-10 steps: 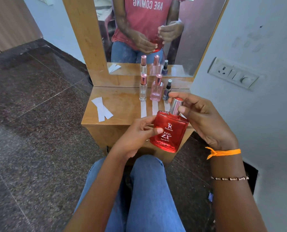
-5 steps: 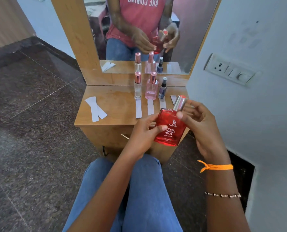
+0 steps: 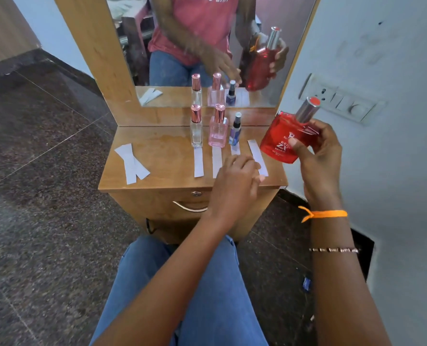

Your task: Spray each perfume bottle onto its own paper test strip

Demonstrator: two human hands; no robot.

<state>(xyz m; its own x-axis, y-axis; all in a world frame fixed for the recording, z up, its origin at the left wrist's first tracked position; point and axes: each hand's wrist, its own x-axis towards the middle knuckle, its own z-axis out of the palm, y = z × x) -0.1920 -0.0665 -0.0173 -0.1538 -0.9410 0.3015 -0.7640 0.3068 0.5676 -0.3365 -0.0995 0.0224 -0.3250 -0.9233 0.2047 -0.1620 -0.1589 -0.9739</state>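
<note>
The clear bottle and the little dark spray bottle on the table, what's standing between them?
The pink bottle stands between the clear bottle and the dark spray bottle, seen in the head view.

Open tabletop (image 3: 167, 158) — bottles (image 3: 218, 129) behind

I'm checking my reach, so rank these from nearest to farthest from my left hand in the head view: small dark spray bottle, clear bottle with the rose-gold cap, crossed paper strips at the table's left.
From the left hand:
1. Small dark spray bottle, just behind the hand.
2. Clear bottle with the rose-gold cap, back left.
3. Crossed paper strips, far left.
</note>
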